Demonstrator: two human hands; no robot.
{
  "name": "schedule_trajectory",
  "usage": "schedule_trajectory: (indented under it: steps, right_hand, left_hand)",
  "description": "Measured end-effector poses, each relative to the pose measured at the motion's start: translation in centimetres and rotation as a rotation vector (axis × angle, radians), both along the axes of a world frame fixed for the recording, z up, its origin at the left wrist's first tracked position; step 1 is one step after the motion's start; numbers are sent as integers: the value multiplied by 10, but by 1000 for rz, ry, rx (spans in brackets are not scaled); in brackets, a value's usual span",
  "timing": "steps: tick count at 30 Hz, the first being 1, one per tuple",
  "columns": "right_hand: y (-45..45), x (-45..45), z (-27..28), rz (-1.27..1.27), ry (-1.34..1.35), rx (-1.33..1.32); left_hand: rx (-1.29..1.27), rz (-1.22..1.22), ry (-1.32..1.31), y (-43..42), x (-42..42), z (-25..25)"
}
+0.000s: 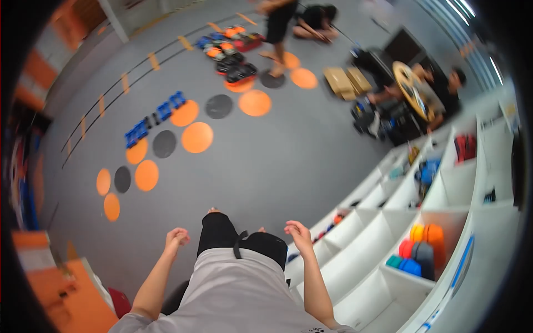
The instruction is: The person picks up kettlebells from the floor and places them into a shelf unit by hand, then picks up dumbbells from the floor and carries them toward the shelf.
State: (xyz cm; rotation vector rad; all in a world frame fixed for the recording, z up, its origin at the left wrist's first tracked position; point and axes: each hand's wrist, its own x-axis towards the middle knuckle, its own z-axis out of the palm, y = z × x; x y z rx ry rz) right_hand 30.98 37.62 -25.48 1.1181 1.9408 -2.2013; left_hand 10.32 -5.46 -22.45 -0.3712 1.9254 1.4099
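My left hand (177, 237) hangs in the air beside my left thigh, with loosely bent fingers and nothing visible in it. On the other side, my right hand (300, 233) is raised a little, its fingers partly stretched and apart, also without an object. It is nearest to the white shelving (355, 272), whose low compartments run along my right. Below both hands lies the grey floor (261, 166). My dark shorts (244, 238) and one foot's toes show between them.
Orange discs (197, 137) and dark grey discs (164, 144) lie ahead. Blue dumbbell-like items (136, 134) line them; a mixed gear pile (233, 55) lies farther off. People stand or sit at the back. Tan blocks (338, 82) lie right. Colourful rounded items (425, 250) fill a cubby.
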Motion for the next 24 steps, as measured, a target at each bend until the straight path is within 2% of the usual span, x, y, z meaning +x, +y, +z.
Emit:
schedule_trajectory:
  steps: [3,6,7,10,14,19,24]
  right_hand:
    - [-31,-66,58,292,-43,136]
    - [-77,-145,92,487,-3,205]
    - [-96,-171,97,474,75,203]
    - [-162,-252,108,510,91,169]
    - [-257,-354,92,546,103,106]
    - [-364,-481,126,675,266,102]
    - [-421,-561,141,755,270,81]
  left_hand:
    - [166,104,127,-28,4,27]
    - [264,248,149,-59,-14,24]
    - [292,299,159,-69,-25,26]
    - [324,403,217,-114,-70,41]
    - [353,456,376,-196,-136,88]
    - [141,540,478,-315,-216,118]
    - [112,615,562,-360,-296,134]
